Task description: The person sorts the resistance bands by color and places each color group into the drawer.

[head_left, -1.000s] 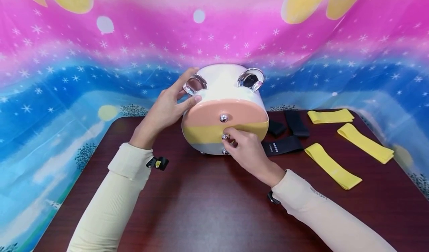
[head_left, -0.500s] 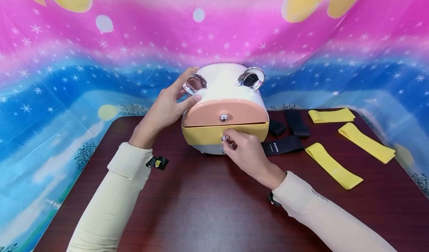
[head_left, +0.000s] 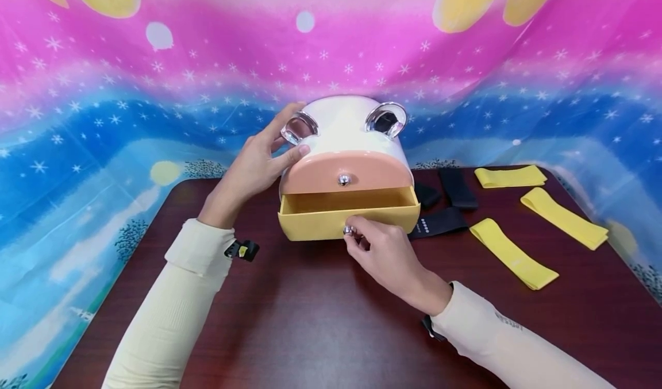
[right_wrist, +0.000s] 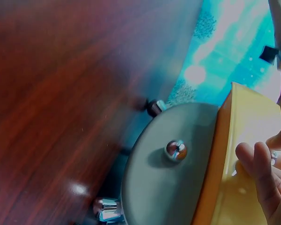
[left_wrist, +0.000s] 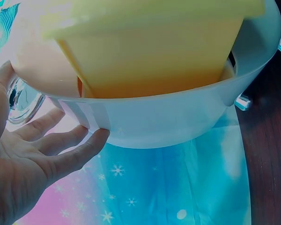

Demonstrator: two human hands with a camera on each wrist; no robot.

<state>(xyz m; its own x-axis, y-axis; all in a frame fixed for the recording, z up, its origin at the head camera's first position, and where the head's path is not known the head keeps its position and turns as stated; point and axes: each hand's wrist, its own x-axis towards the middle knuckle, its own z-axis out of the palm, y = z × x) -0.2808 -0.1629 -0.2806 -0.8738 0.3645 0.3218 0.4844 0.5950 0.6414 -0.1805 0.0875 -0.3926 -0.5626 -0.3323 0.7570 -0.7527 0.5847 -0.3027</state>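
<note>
Drawer (head_left: 310, 226) with a yellow front stands partly out of the white cabinet (head_left: 343, 124), below the peach front (head_left: 310, 176) and above the grey front (right_wrist: 164, 192), which sits farther back. Its long axis runs left to right across the cabinet, while its way of sliding seems to point toward the person, at right angles to that axis. The right hand (head_left: 388, 257) is the nearer one: it comes in from the lower right, and its thumb and fingertips pinch the silver knob (head_left: 349, 230) at the middle of the yellow front. From this grip the drawer lies directly beyond, spreading about equally to either side, so a straight pull or push along the slide would appear to keep it square.

The left hand (head_left: 258, 162) is farther off, at the cabinet's upper left. Its fingers are spread against the outer wall and its thumb rests near the top front edge, with a silver ear (head_left: 300, 127) between them; it seems to steady the body. Yellow bands (head_left: 514, 254) and black bands (head_left: 445, 222) lie on the surface (head_left: 310, 331) to the right, apart from both hands.
</note>
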